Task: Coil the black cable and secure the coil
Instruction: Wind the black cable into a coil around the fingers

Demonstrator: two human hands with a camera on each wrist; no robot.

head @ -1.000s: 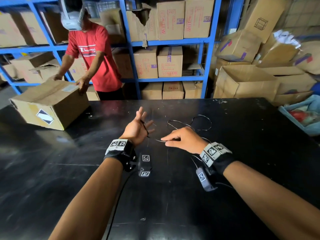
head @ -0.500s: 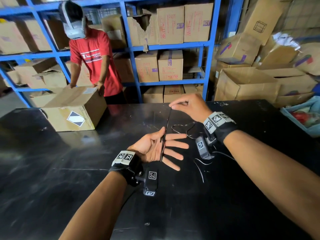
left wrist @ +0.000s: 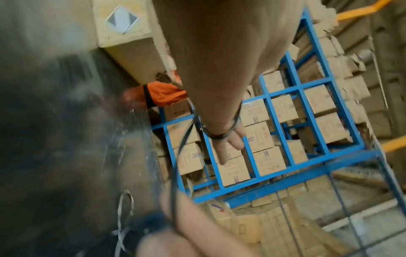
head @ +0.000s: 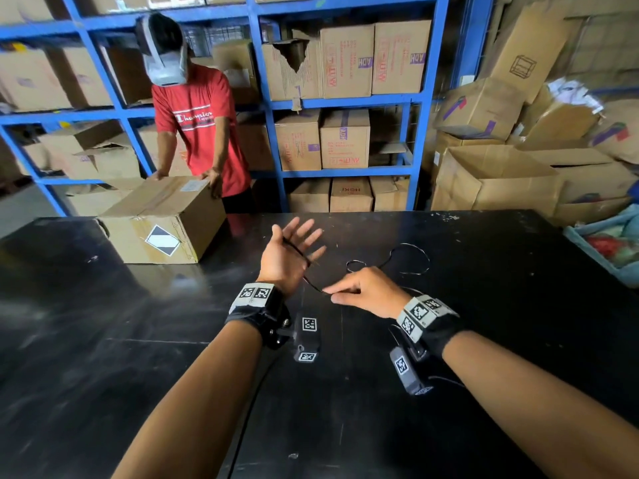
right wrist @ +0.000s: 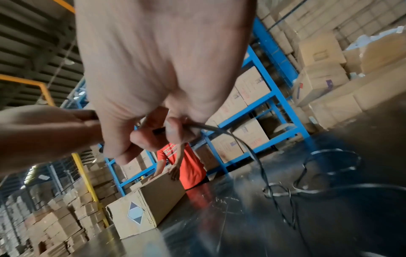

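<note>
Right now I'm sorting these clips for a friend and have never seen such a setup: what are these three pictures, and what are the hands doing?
No machine here: a person wears one camera on the head and one on each wrist. The head view looks down at both hands over a black table. The left hand is spread open, with the black cable wound around it. The right hand pinches the cable; the rest lies in loose loops on the table. Across it, another person handles a cardboard box. The wrist views show the same cable close up.
</note>
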